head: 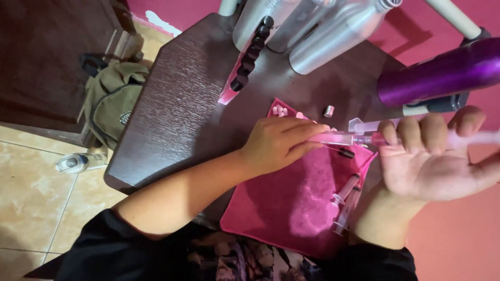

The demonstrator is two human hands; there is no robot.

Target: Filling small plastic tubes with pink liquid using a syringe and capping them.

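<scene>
**Syringe held over the pink cloth**

Above the pink cloth (pixel 291 203), the left hand (pixel 278 143) pinches the barrel of a pink-filled syringe (pixel 344 138) between narrow fingers (pixel 307 130). The right hand (pixel 432 156) curls its fingers around the plunger end. Two more syringes (pixel 346 200) lie on the cloth; silver bottles (pixel 317 31) stand across the dark table (pixel 177 104).

Cloth (pixel 291 203) on table (pixel 177 109), bottles (pixel 333 36) behind, 2 syringes (pixel 346 200) on cloth's right edge.

Black sleeves pushed above both elbows, forearms bare; left hand (pixel 278 143) and right hand (pixel 432 161) ungloved, no rings or watch visible.
</scene>
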